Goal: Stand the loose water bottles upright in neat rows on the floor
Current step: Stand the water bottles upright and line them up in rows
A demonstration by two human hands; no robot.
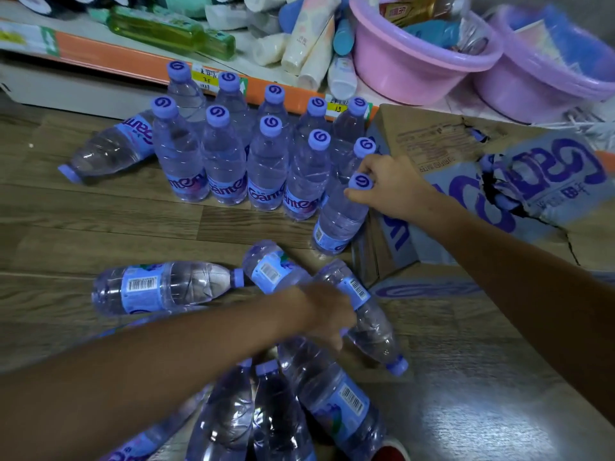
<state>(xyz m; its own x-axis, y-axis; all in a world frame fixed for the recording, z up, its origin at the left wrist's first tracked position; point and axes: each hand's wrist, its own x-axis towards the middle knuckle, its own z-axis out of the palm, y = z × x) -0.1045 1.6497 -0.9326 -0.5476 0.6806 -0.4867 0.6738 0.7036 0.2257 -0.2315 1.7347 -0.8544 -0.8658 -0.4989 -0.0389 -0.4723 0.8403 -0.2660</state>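
Nearest the camera, a heap of lying bottles [273, 417] covered the floor [199, 224] at its near edge, all sealed with purple caps and full of clear water. Just beyond it the left hand [319, 311] was closed over the middle of a lying bottle [366, 314], cap pointing toward the camera; motion blur hid exactly how the fingers wrapped it, but the hand looked shut on it. Two more loose bottles lay just left of that hand, one long bottle [159, 287] flat with its barcode up. Further on, the right hand [392, 188] pinched the cap and neck of a tilted bottle [342, 217], fingers closed round the top, the base on the floor beside the torn cardboard box [466, 194]. To do this step well, that bottle probably needed tipping fully upright and sliding in to close the front row, in line with its neighbours, before letting go; a lean against the box would likely topple it. Beyond stood the upright bottles [226, 154] in two or three rows near the shelf edge [133, 61], with one stray bottle [106, 151] lying at their left. Farthest, on the shelf, a pink basin [416, 74] held packets and a purple basin [532, 91] held blurred goods I could not identify.
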